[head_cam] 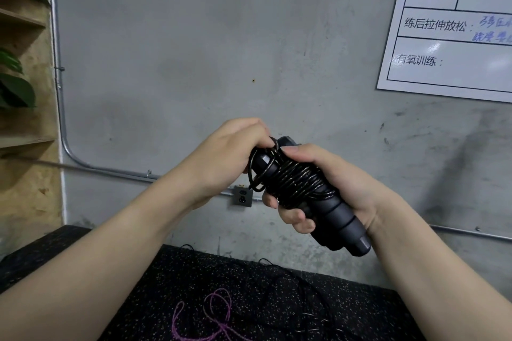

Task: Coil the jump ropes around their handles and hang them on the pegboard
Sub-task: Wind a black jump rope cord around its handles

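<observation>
Right hand [327, 185] grips the black handles [313, 196] mid-air before the grey wall [194, 50]; long axis runs diagonally, butt end near-right, top end far-left. Black rope [302, 180] is coiled round them. Left hand [230, 155] pinches a loose rope loop at the top end; a purple rope [216, 310] lies on the speckled mat [249, 299] below.

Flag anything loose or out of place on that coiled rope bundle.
One loop of the black jump rope stands loose off the top of the dark handles, by the left hand; the other turns lie tight under the right hand.
</observation>
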`<action>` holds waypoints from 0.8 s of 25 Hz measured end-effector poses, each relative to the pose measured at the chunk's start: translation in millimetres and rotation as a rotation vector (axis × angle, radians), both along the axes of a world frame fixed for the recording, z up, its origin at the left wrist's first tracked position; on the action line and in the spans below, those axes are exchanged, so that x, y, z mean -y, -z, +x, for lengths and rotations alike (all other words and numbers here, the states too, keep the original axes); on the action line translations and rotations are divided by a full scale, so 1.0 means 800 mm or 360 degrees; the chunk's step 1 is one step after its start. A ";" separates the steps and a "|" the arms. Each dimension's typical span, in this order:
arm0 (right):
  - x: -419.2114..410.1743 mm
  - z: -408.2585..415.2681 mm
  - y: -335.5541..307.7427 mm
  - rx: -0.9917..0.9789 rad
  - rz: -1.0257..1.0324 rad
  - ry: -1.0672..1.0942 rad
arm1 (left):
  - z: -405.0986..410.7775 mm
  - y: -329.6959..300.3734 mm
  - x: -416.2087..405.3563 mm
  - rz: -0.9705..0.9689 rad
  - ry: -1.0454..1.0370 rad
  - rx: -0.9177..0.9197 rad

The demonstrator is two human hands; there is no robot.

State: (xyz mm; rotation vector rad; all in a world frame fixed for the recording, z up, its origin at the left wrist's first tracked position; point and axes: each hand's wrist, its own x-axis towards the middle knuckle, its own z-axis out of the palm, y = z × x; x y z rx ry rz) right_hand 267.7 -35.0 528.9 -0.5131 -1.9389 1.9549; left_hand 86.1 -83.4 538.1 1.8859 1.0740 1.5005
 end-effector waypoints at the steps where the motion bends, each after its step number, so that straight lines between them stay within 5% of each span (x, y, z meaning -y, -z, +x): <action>1: 0.000 -0.002 0.000 -0.0001 -0.0014 -0.0020 | 0.001 0.000 -0.001 0.0012 -0.0009 0.0090; 4: 0.000 -0.003 0.004 -0.0019 -0.0065 -0.0072 | -0.003 -0.002 -0.004 0.0030 0.0072 0.0277; 11: 0.001 0.002 0.011 -0.0055 -0.0063 -0.0121 | -0.028 -0.007 -0.008 0.0081 0.0236 -0.0119; 20: 0.010 -0.001 0.033 -0.0099 -0.0233 -0.0245 | -0.019 -0.002 0.002 0.0177 0.0269 -0.0249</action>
